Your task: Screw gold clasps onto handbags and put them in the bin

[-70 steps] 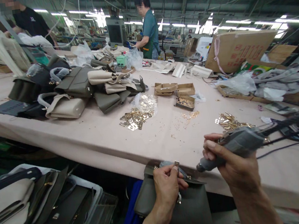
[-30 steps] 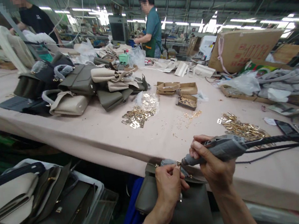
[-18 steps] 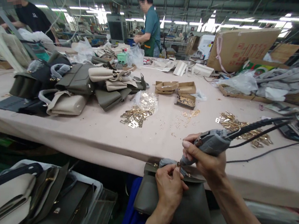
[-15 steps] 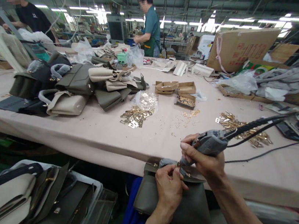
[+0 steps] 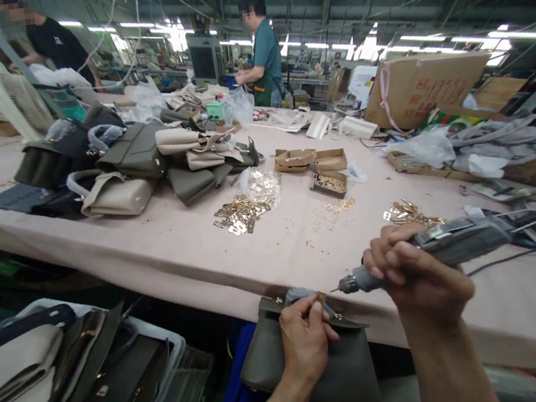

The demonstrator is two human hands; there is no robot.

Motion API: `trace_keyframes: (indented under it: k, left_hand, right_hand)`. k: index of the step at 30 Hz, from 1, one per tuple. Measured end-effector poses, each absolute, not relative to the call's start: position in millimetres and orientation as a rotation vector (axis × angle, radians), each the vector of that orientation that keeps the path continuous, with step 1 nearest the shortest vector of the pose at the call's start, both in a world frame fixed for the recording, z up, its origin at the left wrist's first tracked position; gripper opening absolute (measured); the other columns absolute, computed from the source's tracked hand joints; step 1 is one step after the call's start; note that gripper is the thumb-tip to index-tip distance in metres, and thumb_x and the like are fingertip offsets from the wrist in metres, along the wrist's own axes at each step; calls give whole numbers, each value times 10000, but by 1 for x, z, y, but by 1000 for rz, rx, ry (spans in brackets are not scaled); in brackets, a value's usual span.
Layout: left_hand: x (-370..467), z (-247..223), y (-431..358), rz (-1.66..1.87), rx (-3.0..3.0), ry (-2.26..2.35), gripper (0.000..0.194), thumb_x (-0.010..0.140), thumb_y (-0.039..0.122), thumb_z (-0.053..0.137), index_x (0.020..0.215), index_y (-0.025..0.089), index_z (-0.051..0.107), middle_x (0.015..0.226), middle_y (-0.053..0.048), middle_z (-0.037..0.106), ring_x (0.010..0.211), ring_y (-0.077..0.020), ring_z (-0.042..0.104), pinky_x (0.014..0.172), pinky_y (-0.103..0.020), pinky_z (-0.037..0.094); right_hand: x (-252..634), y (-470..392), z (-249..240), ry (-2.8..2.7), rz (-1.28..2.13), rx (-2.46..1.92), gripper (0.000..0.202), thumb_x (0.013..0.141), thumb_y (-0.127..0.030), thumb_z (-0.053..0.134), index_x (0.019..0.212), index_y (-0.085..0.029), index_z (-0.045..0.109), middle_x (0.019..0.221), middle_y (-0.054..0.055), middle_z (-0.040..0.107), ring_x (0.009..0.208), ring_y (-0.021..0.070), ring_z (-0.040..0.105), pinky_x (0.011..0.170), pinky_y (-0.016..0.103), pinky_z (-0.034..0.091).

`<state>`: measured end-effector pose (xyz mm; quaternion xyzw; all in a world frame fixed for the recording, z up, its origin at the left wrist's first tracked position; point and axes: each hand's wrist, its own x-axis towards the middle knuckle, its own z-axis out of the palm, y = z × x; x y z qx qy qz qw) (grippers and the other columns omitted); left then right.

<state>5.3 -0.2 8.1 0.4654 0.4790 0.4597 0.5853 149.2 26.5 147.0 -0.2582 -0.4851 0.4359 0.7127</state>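
1. Change: the bit of your grey, cylindrical power screwdriver (image 5: pixel 468 241) met the small, gold-coloured metal fitting (image 5: pixel 320 297) half a second ago; your right hand (image 5: pixel 421 266) has since drawn it clear. The driving pass appears finished or paused.
2. Right hand: grasping the screwdriver, whose long axis runs crosswise, bit pointing left toward your left hand (image 5: pixel 306 339), body rising slightly rightward.
3. Left hand: pinching the fitting at its fingertips, above the olive, smooth-faced handbag (image 5: pixel 347 376).

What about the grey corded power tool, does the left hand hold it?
No, the right hand grips the power tool, apart from the left hand.
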Motion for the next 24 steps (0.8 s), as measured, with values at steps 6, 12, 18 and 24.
trace_keyframes:
  k: [6,12,18,24]
  left_hand:
    - [12,1,-7,1242,1540,1276,292,993,298,535,1156,147,724,804,-112,756,665,-242,750,606,-286,572]
    - [27,-23,-4,1347,1817,1384,396,1028,193,367,1273,97,664,1056,-226,758,951,-334,760,831,-407,597]
    - [25,-31,1,1300,1582,1331,371,1034,368,455,1196,157,715,952,-188,770,877,-315,760,811,-383,608]
    - [9,-20,3,1117,1170,1068,623,926,696,563,1132,140,756,835,-109,738,585,-211,741,554,-272,601]
  right_hand:
    - [177,36,144,-732,924,-629,112,781,-173,759,844,-152,669,665,-35,490,499,55,406,523,219,446]
    - [194,59,128,-507,835,-635,206,700,-162,790,781,-141,601,696,-40,472,524,51,389,518,197,460]
    - [218,100,108,-410,742,-641,240,686,-127,776,833,-156,588,747,-40,491,558,66,423,560,219,499]
    - [235,141,75,-245,792,-694,245,681,-117,750,838,-155,566,741,-56,482,544,56,430,570,214,506]
